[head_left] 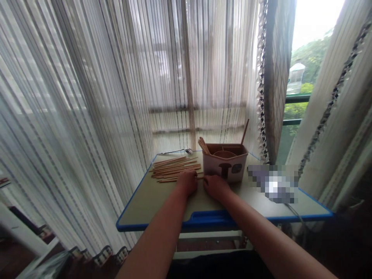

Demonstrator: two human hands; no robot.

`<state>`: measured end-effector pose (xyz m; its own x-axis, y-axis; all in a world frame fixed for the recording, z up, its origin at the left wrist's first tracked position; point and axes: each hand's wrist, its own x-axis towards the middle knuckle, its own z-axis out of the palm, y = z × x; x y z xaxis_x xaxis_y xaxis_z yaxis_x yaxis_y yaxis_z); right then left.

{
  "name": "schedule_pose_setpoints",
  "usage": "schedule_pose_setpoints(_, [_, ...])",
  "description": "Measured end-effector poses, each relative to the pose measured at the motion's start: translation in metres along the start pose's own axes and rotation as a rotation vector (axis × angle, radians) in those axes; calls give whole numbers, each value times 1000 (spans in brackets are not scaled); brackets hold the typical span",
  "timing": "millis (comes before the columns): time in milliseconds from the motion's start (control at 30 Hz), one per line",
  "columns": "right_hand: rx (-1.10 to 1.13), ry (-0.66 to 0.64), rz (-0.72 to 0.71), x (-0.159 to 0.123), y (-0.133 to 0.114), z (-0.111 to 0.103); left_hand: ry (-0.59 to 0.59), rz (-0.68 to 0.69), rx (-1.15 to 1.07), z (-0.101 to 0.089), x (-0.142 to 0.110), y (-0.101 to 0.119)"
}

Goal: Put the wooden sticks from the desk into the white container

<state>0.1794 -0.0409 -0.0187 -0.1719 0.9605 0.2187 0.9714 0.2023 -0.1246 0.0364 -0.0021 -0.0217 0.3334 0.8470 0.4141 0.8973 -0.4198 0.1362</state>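
Brown-rimmed holder (211,166), dark label (236,168) (illegible); right hand (216,186) beside.

Qty: 2 hands (187,182), 1 tbl (157,205), 1 cont. (210,166), 10+ chopsticks (177,169)

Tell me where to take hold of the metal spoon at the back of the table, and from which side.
Take the metal spoon by the middle of its slim handle, coming from above. It lies along the back of the table, bowl to the right, and the chopsticks spread in front would likely hinder a low reach.
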Motion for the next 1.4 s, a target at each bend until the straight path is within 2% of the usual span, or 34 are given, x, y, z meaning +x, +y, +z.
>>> schedule_pose_setpoints(233, [11,35,7,1,4,6,-21,-25,-21,-1,-1,-2])
schedule_pose_setpoints(467, [16,-19,32,-3,1,0,0,-43,19,1,-2,-1])
schedule_pose_setpoints(867, [20,55,29,-6,1,1,-84,-79,48,-12,-6,7])
schedule_pose_setpoints(1167, [36,42,47,-8,1,-2,-38,-14,16,-7,-4,4])
schedule_pose_setpoints(1400, [31,22,49,-8,0,-3,-35,-26,-23,-9,-6,5])
